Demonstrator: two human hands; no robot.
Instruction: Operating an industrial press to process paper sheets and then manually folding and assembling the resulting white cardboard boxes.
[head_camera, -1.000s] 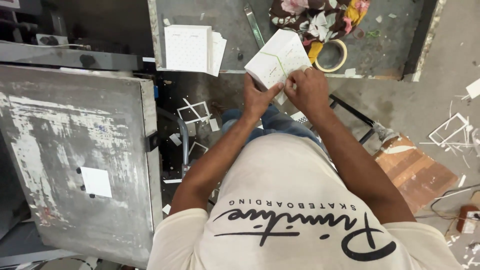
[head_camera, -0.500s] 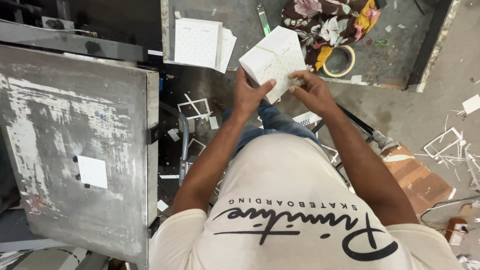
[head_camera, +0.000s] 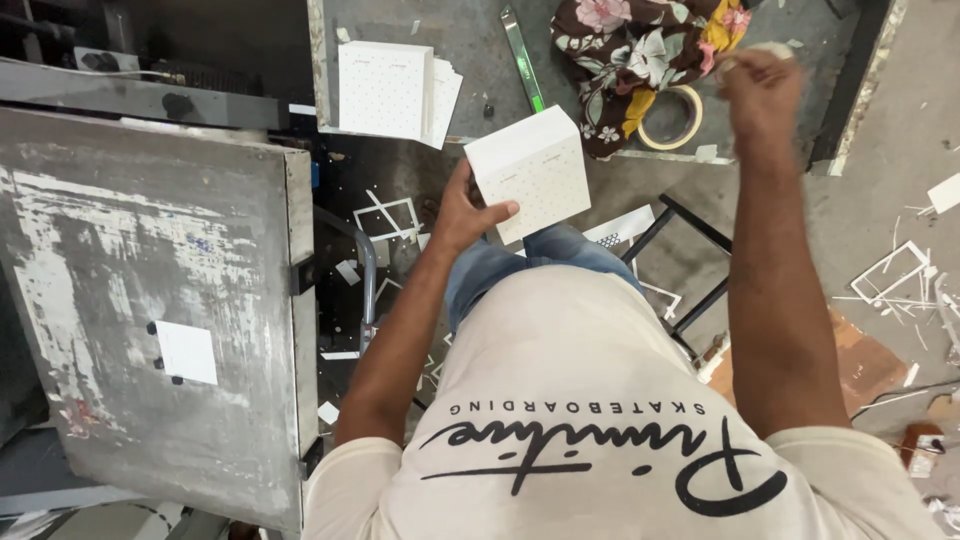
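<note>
My left hand (head_camera: 462, 213) grips a thick stack of white square cards (head_camera: 530, 170) by its lower left corner, holding it above my lap. My right hand (head_camera: 760, 82) is raised far out over the grey table, near the floral cloth (head_camera: 640, 50) and the roll of tape (head_camera: 672, 118). It looks blurred, with the fingers pinched around something small and pale; what it is I cannot make out. A second pile of white dotted cards (head_camera: 392, 90) lies on the table to the left of the held stack.
A worn metal plate (head_camera: 150, 290) with a small white card (head_camera: 186, 352) on it fills the left. A green strip (head_camera: 523, 58) lies on the grey table (head_camera: 470, 40). Paper scraps litter the floor (head_camera: 900, 280). A black stool frame (head_camera: 690, 260) stands by my legs.
My right hand has left the card stack and swung up to the right over the table. The left hand now holds the stack alone, a little lower.
</note>
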